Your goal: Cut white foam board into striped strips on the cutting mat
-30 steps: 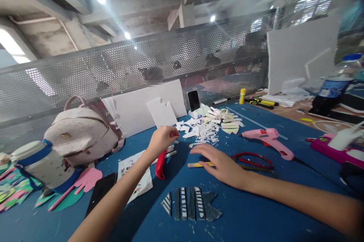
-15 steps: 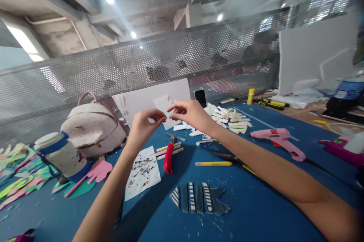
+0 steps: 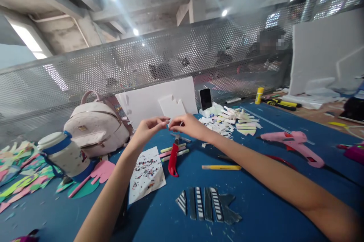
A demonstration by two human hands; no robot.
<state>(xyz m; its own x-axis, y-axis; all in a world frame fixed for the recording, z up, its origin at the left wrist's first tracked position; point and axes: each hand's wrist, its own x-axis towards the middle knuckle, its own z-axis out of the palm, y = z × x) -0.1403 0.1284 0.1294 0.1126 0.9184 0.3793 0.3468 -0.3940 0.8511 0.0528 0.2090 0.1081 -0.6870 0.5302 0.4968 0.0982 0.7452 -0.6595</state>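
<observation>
Above the middle of the blue table, my left hand [image 3: 150, 127] and my right hand [image 3: 187, 125] meet almost fingertip to fingertip. Both are closed in a pinch; whatever sits between the fingers is too small to make out. Below them lies a red-handled cutter [image 3: 173, 160], beside several pale markers [image 3: 178, 155]. To the left, a white sheet [image 3: 148, 174] carries scattered dark, shiny bits. Nearer me, a fish-shaped row of dark and striped pieces [image 3: 209, 205] lies flat. A yellow pen-like tool [image 3: 222, 167] rests under my right forearm.
A pink glue gun [image 3: 295, 145] and a glue stick [image 3: 259, 96] are on the right. White scraps [image 3: 236, 119] pile near a phone [image 3: 205, 99]. At left stand a backpack [image 3: 93, 126], a bottle [image 3: 66, 155] and coloured foam cutouts [image 3: 25, 181]. A perforated metal screen [image 3: 136, 60] runs behind.
Both hands have lowered a little and their fingertips have come closer together. The view has shifted slightly, so the table things appear further right.
</observation>
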